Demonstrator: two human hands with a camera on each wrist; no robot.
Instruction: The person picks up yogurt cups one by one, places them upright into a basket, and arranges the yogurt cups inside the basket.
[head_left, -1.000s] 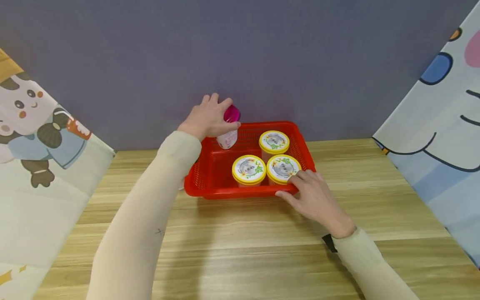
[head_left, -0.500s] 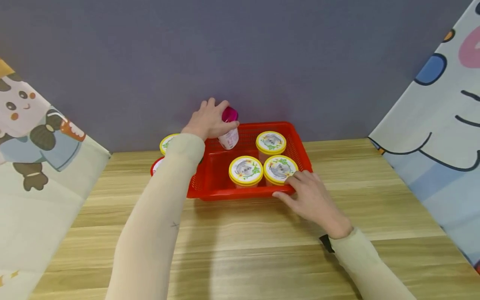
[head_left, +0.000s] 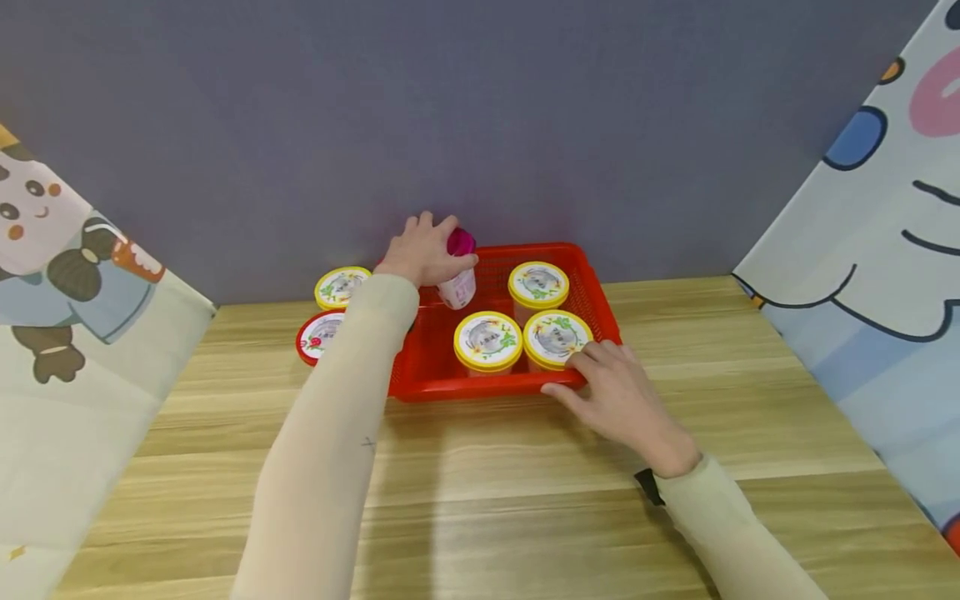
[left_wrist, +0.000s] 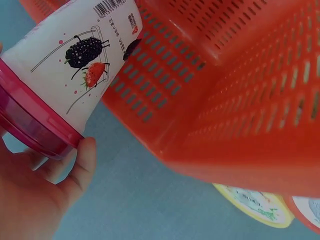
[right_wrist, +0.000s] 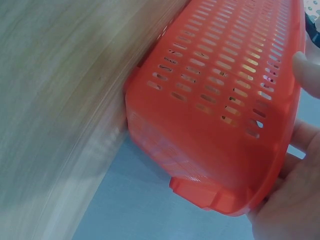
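Note:
In the head view my left hand [head_left: 423, 252] grips a white cup [head_left: 457, 289] with a magenta lid, tilted over the back left part of a red plastic basket [head_left: 450, 388]. Berry drawings show on the cup's side in the left wrist view, and my fingers [left_wrist: 80, 167] curl round its lid. My right hand [head_left: 618, 408] holds the basket's front right rim, thumb outside. Inside the basket stand three yellow-lidded tubs: one at the back [head_left: 538, 283], one in front [head_left: 487, 342], and one by my right fingers [head_left: 557, 337].
Left of the basket, a yellow-lidded tub [head_left: 339, 287] and a red-lidded tub [head_left: 315, 335] are partly hidden behind my left sleeve. A grey wall [head_left: 480, 125] rises behind the wooden table [head_left: 487, 500]. Cartoon-printed panels [head_left: 885, 317] stand at both sides.
My left hand has lowered slightly with the cup. The left forearm has shifted right, uncovering the two tubs beside the basket. My right hand keeps its hold on the rim.

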